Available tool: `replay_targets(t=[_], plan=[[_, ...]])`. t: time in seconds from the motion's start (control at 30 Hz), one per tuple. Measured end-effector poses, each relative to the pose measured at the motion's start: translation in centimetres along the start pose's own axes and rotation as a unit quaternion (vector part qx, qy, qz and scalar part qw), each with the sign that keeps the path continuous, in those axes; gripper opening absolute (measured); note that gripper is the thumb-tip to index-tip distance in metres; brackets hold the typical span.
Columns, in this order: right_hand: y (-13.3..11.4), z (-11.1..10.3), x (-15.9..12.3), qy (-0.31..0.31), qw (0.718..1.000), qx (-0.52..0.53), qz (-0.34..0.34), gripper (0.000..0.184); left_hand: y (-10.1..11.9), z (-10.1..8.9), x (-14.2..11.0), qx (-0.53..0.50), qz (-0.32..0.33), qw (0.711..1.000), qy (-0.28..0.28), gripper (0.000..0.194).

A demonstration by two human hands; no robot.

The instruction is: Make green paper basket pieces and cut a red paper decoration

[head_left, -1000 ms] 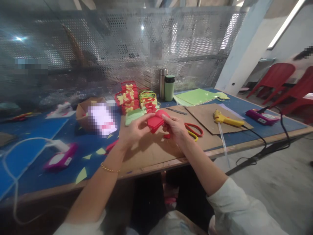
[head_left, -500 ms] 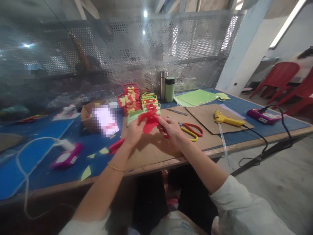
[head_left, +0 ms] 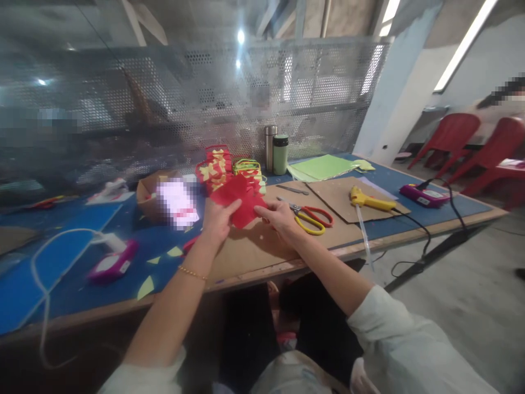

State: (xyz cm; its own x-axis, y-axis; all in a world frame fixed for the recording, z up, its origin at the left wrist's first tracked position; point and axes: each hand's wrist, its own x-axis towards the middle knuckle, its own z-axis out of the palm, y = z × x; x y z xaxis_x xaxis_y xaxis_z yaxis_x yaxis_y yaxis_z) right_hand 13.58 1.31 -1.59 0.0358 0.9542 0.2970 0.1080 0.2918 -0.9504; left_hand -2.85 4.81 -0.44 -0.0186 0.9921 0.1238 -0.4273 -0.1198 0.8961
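Between my two hands, above the brown cardboard sheet (head_left: 262, 249), is a red piece of paper or felt (head_left: 241, 205), fanned out into several lobes. My left hand (head_left: 219, 221) is closed on its left side, thumb on top. The fingers of my right hand (head_left: 281, 219) pinch its right edge. Scissors (head_left: 309, 219) with one orange and one yellow handle lie just right of my right hand. Behind the red piece stand red baskets with yellow bows (head_left: 215, 164) and green-and-yellow ones (head_left: 248, 167), partly hidden by it.
A yellow glue gun (head_left: 371, 200) rests on cardboard at the right, its cord running to a purple power box (head_left: 424, 194). Two bottles (head_left: 280, 156) stand at the back beside green sheets (head_left: 324, 167). On the left are a lit phone (head_left: 178, 202) and another purple box (head_left: 112, 262).
The red piece has been spread wider and flatter between my hands, showing more of its surface. My view has shifted slightly, and the scissors show more of their blades.
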Motion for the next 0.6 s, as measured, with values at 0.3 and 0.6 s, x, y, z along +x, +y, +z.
replay_targets(t=[0.3, 0.6], plan=[[-1.7, -6.7, -0.2, 0.015, 0.935, -0.351, -0.052, 0.020, 1.0, -0.3, 0.7, -0.059, -0.014, 0.998, 0.025, 0.044], [-1.2, -4.0, -2.7, -0.083, 0.812, -0.578, -0.004, 0.023, 1.2, 0.0, 0.3, -0.060, 0.003, 0.998, 0.020, 0.041]])
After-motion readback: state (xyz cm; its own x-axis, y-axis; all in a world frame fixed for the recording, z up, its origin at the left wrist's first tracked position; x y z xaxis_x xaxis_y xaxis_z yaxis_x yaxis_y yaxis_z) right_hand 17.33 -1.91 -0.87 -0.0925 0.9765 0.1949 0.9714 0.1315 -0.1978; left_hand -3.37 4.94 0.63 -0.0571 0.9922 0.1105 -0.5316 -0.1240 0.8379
